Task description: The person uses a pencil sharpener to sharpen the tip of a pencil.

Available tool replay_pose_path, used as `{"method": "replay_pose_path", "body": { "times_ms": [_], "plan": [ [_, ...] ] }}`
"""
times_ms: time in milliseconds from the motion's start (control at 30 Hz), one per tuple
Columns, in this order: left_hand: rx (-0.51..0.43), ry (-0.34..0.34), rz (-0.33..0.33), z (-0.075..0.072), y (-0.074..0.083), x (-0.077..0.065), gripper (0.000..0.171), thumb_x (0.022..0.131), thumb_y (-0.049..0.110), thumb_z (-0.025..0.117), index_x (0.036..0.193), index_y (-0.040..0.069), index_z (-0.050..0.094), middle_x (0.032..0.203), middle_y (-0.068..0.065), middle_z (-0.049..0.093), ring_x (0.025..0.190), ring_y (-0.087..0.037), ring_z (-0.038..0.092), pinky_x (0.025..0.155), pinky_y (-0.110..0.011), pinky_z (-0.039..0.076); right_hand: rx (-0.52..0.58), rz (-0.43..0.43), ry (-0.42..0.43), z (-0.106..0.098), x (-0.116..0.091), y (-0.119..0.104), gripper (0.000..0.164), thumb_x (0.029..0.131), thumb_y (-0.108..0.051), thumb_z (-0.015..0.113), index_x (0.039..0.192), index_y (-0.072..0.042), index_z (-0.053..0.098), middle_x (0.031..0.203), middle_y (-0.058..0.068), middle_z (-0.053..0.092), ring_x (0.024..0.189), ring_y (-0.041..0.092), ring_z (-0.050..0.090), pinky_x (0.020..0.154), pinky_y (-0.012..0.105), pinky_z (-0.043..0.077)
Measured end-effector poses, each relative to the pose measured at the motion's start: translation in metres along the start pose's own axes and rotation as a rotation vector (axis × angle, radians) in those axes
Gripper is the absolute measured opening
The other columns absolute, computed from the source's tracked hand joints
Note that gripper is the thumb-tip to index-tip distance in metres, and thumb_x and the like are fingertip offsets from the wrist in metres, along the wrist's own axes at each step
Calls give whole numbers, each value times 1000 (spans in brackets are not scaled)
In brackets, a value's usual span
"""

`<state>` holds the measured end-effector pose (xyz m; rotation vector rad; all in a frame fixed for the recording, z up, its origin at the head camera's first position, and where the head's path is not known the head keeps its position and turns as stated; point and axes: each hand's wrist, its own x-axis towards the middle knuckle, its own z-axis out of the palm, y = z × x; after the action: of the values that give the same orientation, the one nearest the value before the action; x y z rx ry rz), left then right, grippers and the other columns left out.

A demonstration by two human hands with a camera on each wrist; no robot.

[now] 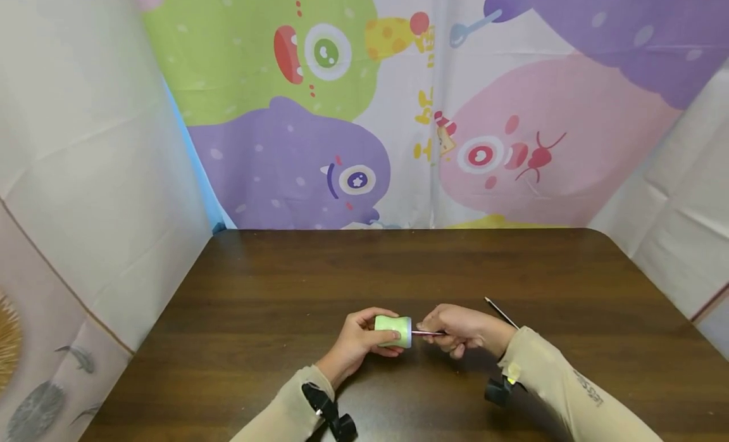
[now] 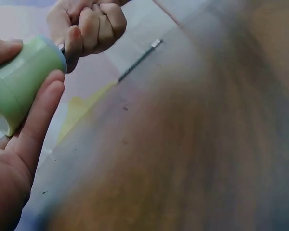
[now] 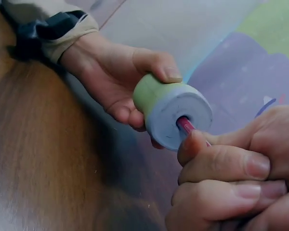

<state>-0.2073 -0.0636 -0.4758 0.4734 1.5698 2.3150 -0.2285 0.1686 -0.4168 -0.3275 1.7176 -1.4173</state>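
Note:
My left hand point(image 1: 354, 342) grips a light green pencil sharpener point(image 1: 390, 332) just above the table, thumb on the near side and fingers round the far side. The sharpener's pale blue end faces right, and a round hole in that end shows in the right wrist view. A dark red pencil point(image 3: 187, 125) sits with one end inside the hole; that end is hidden. Curled round the pencil's outer part are the fingers of my right hand point(image 1: 462, 328), close to the sharpener's face but apart from it.
A second, dark pencil point(image 1: 501, 312) lies on the brown wooden table point(image 1: 319, 271), just beyond the right wrist and partly behind it. A cartoon-printed curtain point(image 1: 410, 189) hangs along the back edge, with pale cloth point(image 1: 108, 195) at the sides.

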Motion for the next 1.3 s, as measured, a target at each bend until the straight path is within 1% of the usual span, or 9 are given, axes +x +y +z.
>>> {"method": "replay_pose_path", "body": {
  "times_ms": [167, 300, 567, 733, 833, 933, 1067, 1167, 1300],
  "plan": [
    [-2, 23, 4, -3, 2, 1, 45, 82, -10, 69, 120, -24, 47, 85, -12, 65, 64, -25, 71, 60, -38, 63, -65, -39, 52, 4, 2, -4, 32, 102, -17, 46, 73, -3, 53, 48, -8, 30, 40, 3, 24, 37, 18, 25],
    [-4, 36, -5, -6, 3, 0, 46, 83, -10, 68, 121, -24, 46, 87, -13, 65, 64, -25, 71, 59, -37, 63, -348, -173, 163, 4, -6, -7, 36, 103, -27, 52, 84, 2, 60, 50, -4, 43, 39, 7, 35, 36, 22, 36],
    [-50, 93, -20, -8, 3, 3, 33, 84, -10, 63, 115, -17, 56, 89, -13, 63, 62, -24, 71, 57, -32, 62, -1121, -734, 388, -7, -26, -2, 10, 95, -24, 69, 94, -14, 69, 79, -9, 67, 60, -4, 50, 51, 17, 47],
    [-88, 109, -15, -8, 3, 2, 25, 85, -10, 61, 106, 1, 67, 89, -13, 63, 62, -24, 71, 57, -31, 62, -1408, -1158, 554, -8, -12, 9, 28, 105, -26, 51, 87, -10, 65, 72, -7, 58, 58, 3, 52, 46, 17, 47],
    [-99, 117, -21, -8, 2, 2, 26, 85, -11, 61, 105, 5, 68, 89, -13, 63, 63, -24, 71, 57, -31, 62, -1443, -1270, 658, -7, -2, 16, 39, 108, -28, 41, 82, -8, 62, 66, -5, 53, 53, 7, 49, 41, 20, 43],
    [-98, 131, -31, -7, 1, 2, 26, 85, -12, 62, 105, 4, 68, 89, -15, 63, 62, -25, 71, 57, -32, 62, -1322, -1170, 648, -2, 2, 22, 32, 104, -21, 53, 75, -10, 60, 60, -9, 46, 51, 1, 39, 40, 17, 35],
    [-72, 138, -35, -6, 0, 2, 28, 84, -11, 63, 111, -13, 61, 89, -14, 63, 61, -24, 71, 56, -32, 62, -935, -798, 562, 8, -4, 20, 23, 91, -8, 69, 69, -8, 62, 57, -15, 39, 52, -3, 31, 44, 15, 28],
    [-52, 123, -33, -5, -1, 2, 42, 84, -10, 64, 121, -22, 48, 88, -13, 63, 61, -24, 71, 55, -31, 62, -616, -547, 512, 11, -9, 16, 25, 91, -4, 67, 67, 1, 61, 56, -12, 37, 50, 1, 31, 45, 18, 25],
    [-40, 84, -10, -4, -1, 2, 48, 83, -9, 67, 122, -24, 44, 85, -13, 64, 61, -24, 71, 55, -33, 62, -185, -279, 331, 8, -12, 11, 33, 93, -6, 58, 64, 7, 50, 50, -9, 32, 43, 4, 25, 39, 18, 19]
  ]
}}
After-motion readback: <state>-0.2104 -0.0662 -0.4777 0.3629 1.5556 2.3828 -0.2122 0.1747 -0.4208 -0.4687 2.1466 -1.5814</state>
